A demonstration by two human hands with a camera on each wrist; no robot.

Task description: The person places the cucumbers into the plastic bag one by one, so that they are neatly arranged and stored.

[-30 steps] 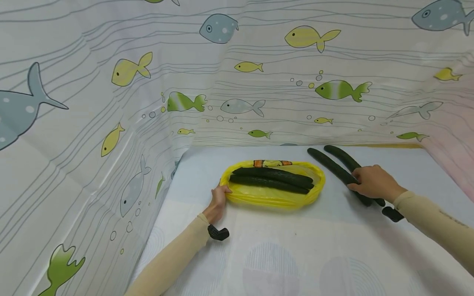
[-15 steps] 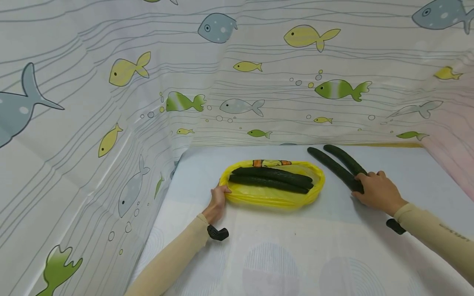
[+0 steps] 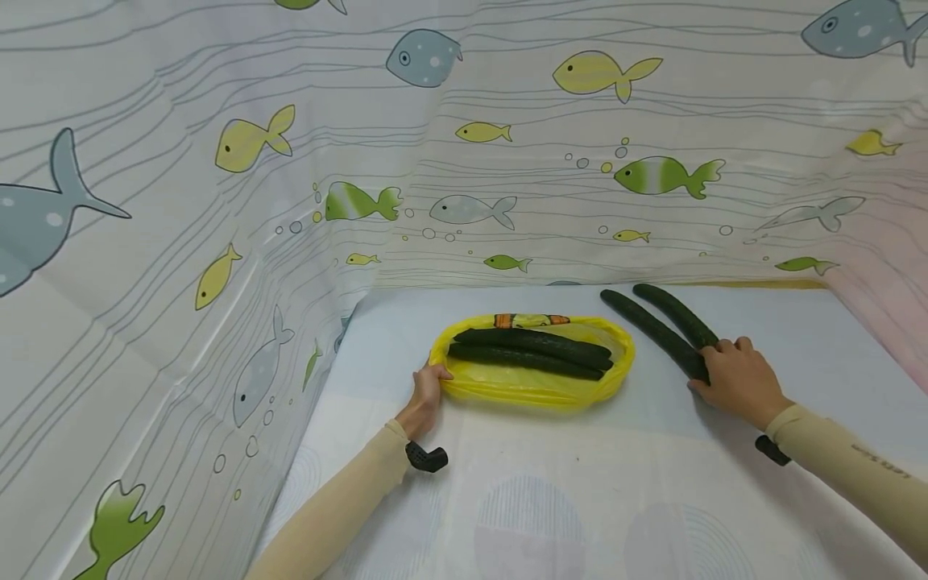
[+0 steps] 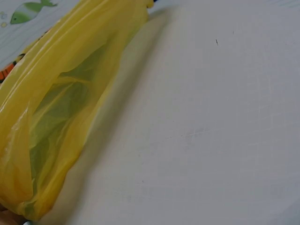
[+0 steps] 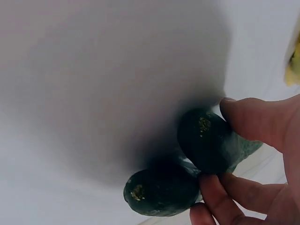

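An open yellow plastic bag (image 3: 536, 391) lies on the table with two dark green cucumbers (image 3: 532, 352) side by side inside it. My left hand (image 3: 426, 399) pinches the bag's left rim; in the left wrist view only a sliver of the fingers (image 4: 11, 218) shows below the yellow bag (image 4: 70, 108). To the bag's right lie two more cucumbers, a left one (image 3: 652, 329) and a right one (image 3: 677, 314). My right hand (image 3: 743, 385) covers their near ends. The right wrist view shows thumb and fingers round one cucumber (image 5: 204, 140), fingertips against the other (image 5: 161, 191).
A white cloth with faint printed patterns covers the table (image 3: 536, 499). Behind and on the left hangs a curtain (image 3: 471, 169) printed with fish. A yellowish strip (image 3: 761, 284) runs along the back edge at the right.
My right hand has slid a little towards the cucumbers' near ends, which showed beyond it one second ago. My left hand and the bag have stayed in place.
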